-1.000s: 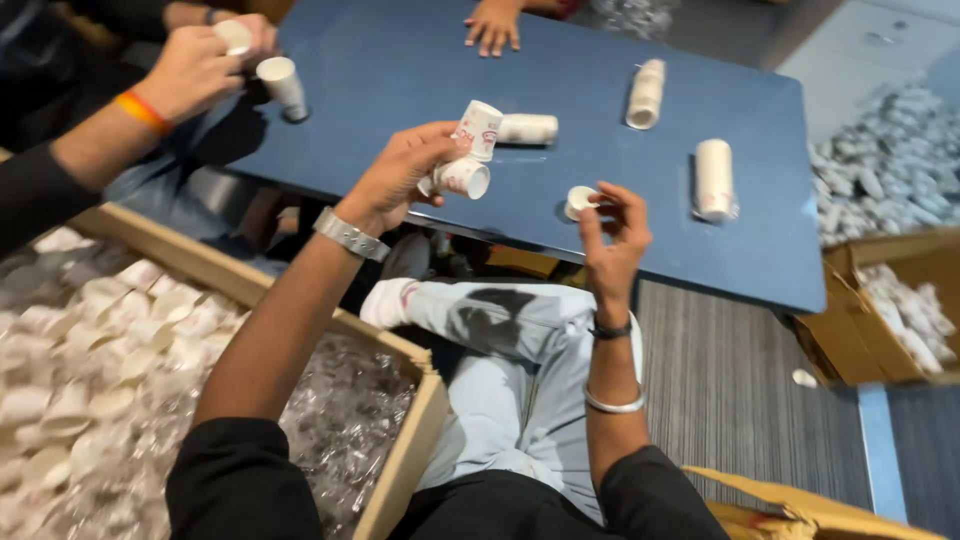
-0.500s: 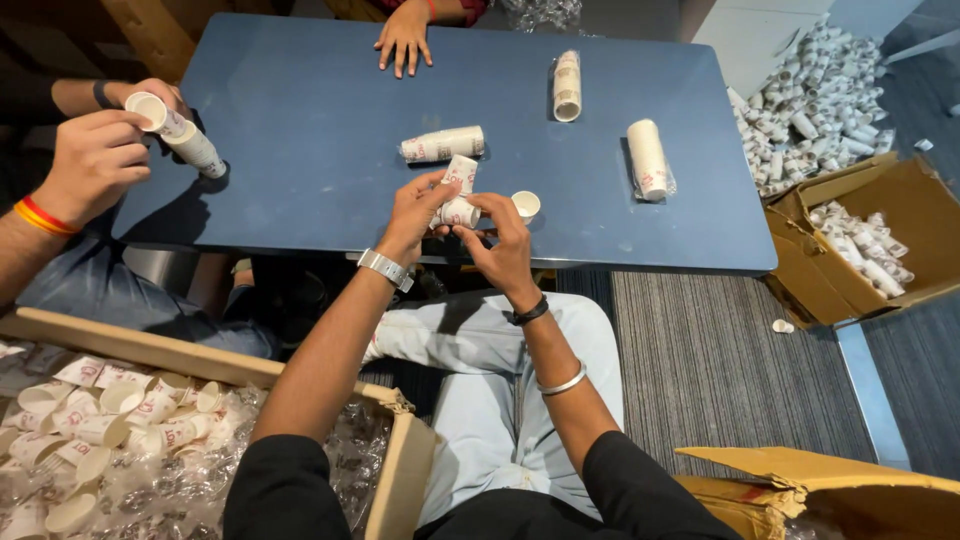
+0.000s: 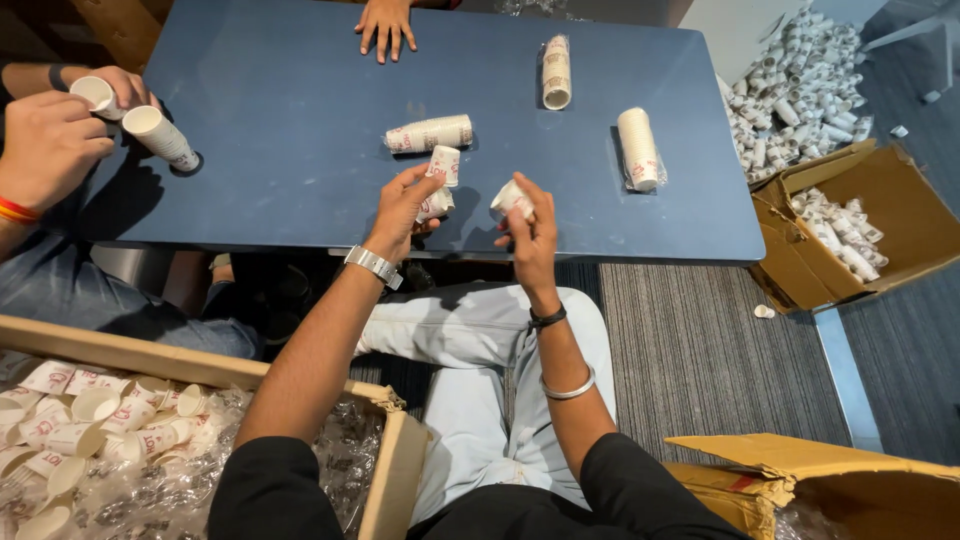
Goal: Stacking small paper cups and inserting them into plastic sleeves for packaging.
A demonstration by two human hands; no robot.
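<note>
Hands [image 3: 405,200] now parted, right hand [image 3: 530,225] holding cup [image 3: 510,196]

The person wears a black top with short sleeves [image 3: 300,490] that end above the elbows, and pale blue jeans [image 3: 480,370]. On the left wrist sits a silver metal-link watch [image 3: 373,266]. The right wrist carries a thin black band [image 3: 548,318], and further up that forearm hangs a plain silver bangle [image 3: 568,386].
</note>
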